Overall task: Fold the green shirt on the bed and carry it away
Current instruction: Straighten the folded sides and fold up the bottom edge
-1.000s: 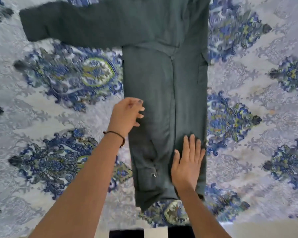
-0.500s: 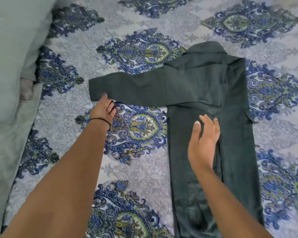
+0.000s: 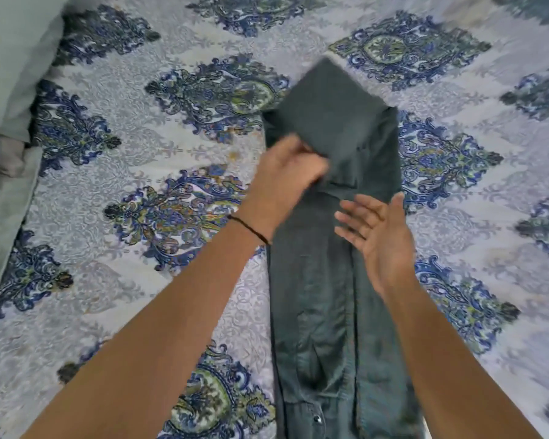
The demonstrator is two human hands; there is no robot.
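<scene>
CHANGE: outstretched sleeve (image 3: pixel 336 122) now folded over green shirt (image 3: pixel 324 312) | left hand (image 3: pixel 290 167) pinches sleeve | right hand (image 3: pixel 377 236) spread, just beside | side folds judged done

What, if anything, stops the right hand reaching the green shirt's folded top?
Probably nothing, so yes: the right hand is open over the green shirt, beside the fold. Only the left hand, gripping fabric there, crowds the spot.
</scene>
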